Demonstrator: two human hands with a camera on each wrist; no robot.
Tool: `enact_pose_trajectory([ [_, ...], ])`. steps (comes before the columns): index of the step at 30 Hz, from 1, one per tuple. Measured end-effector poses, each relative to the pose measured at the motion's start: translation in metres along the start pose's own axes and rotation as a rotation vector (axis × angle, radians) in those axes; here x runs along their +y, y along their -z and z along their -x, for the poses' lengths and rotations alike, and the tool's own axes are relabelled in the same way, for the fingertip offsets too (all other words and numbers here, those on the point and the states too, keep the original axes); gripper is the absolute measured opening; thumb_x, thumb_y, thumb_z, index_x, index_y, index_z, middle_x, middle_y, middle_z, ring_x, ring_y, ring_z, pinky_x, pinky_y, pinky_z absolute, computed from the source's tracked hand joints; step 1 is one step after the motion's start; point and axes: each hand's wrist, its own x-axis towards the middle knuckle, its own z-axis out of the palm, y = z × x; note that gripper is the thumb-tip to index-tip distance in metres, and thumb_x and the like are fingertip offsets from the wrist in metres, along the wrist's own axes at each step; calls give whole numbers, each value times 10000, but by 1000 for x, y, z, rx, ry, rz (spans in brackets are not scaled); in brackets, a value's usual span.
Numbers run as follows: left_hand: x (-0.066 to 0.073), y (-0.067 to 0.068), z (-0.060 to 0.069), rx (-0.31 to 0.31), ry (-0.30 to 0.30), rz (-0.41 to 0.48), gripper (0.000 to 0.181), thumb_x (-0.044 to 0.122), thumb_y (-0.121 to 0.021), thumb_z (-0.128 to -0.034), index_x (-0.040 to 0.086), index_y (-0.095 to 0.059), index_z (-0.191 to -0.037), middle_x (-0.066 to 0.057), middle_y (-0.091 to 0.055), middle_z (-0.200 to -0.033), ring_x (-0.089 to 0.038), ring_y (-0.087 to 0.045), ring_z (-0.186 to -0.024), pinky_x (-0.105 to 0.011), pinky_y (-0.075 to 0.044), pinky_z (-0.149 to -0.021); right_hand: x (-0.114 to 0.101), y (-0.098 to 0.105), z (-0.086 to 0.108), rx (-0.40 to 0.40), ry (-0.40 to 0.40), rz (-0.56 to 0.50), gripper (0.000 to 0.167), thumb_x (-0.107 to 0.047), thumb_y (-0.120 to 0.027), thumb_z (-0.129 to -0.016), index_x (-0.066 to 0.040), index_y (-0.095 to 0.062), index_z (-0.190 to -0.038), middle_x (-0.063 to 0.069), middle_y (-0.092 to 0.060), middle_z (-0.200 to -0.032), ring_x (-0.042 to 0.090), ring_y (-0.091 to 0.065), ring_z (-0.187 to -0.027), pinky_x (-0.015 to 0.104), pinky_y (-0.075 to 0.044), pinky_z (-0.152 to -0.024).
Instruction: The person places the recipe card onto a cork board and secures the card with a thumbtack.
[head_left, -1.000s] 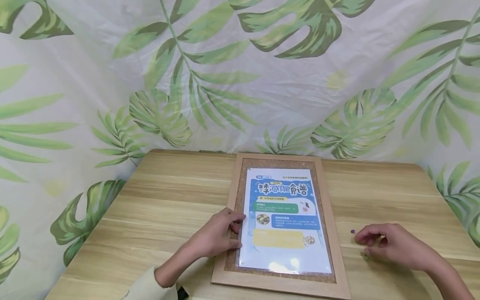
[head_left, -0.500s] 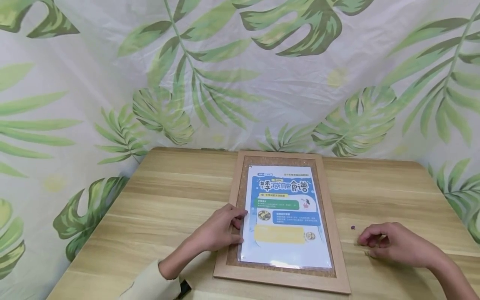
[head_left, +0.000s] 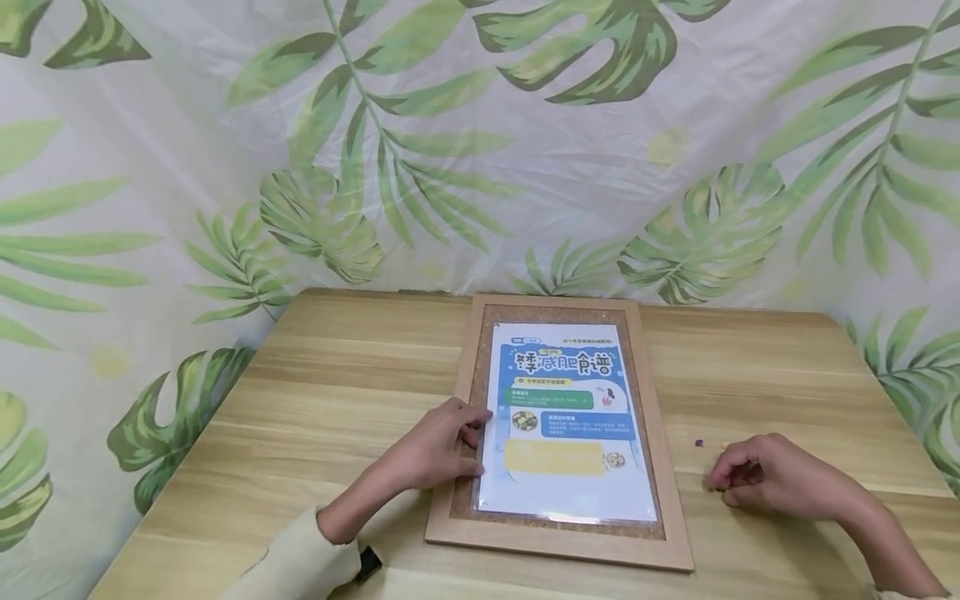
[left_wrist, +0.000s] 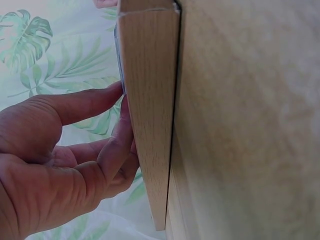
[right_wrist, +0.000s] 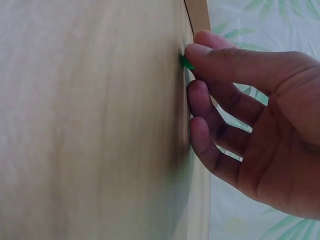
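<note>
A laminated poster with blue, green and yellow panels lies on a wood-framed cork board. My left hand rests at the poster's left edge, its thumb and fingers spread apart. In the left wrist view its thumb touches the sheet's edge beside the wooden frame. Right of the board, my right hand is low over the table. The right wrist view shows thumb and index finger pinching a small green pushpin, mostly covered by the fingertips; its other fingers are curled.
A small purple pin lies on the table between the board and my right hand. Something tiny and yellow sits just behind that hand. A black object shows by my left sleeve. The leaf-print curtain hangs behind the table.
My right hand has shifted slightly and its fingertips have come together on the green pushpin, which showed under the thumb before. The yellow thing has come into sight. My left hand stays at the poster's edge.
</note>
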Motion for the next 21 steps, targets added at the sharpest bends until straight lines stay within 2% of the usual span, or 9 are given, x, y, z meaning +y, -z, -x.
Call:
enact_pose_trajectory([
  [9,4,1,-7,-3,-10,5,737,20,-907,-831,-12,-593,-1497,-103,-633,-1238,-183,-628,-1035,-321,-576,-860,-3,6,0,23,-51,73,175,14,-809,-910,-142,-798,-990,-58,-787,-927,-40,-656,-809,219,-572,-639],
  [17,2,1,-4,2,8,0,741,6,-908,-823,-16,-594,-1494,-96,-628,-1218,-179,-619,-1021,-314,-569,-849,-5,4,-1,35,-82,94,145,-38,-821,-917,-169,-799,-974,-103,-777,-904,-34,-666,-804,219,-574,-651],
  [21,1,1,0,5,9,0,741,5,-912,-818,-20,-598,-1489,-99,-626,-1205,-183,-616,-1014,-309,-561,-843,-7,5,-3,83,-59,132,156,-33,-822,-914,-171,-793,-981,-125,-763,-885,-52,-654,-806,217,-562,-648],
])
